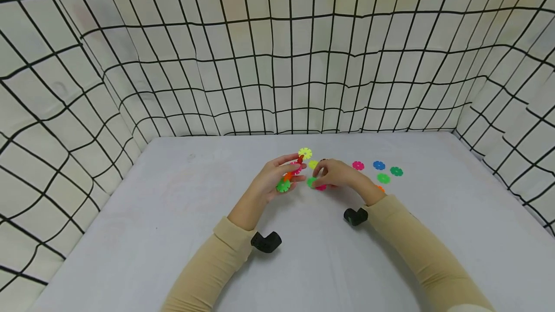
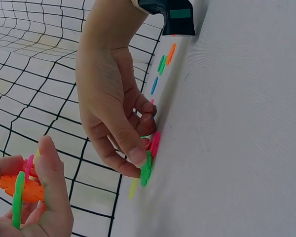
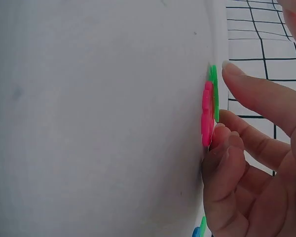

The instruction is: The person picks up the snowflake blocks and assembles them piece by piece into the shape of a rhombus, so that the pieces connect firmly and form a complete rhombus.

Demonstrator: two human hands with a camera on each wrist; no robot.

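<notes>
The left hand (image 2: 56,207) holds joined orange, green and pink pieces (image 2: 34,191); the right hand (image 2: 106,101) reaches a green disc (image 2: 146,173).

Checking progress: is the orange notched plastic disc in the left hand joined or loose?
Joined, apparently: the left wrist view shows the orange disc meeting a green notched plastic disc crosswise in the left hand.

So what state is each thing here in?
Chain of discs: slotted together, held in the left hand.
Green disc at the right hand: off the chain; grip unclear.
Pink disc beside it: on the table, partly covered.
Yellow disc: flat on the table.
Blue disc: flat, loose.
Dark green disc: flat, loose.
Light green disc: flat, loose.
Lone pink disc: flat, loose.
Orange disc: on the table, partly hidden.
Black wrist pieces: worn.
</notes>
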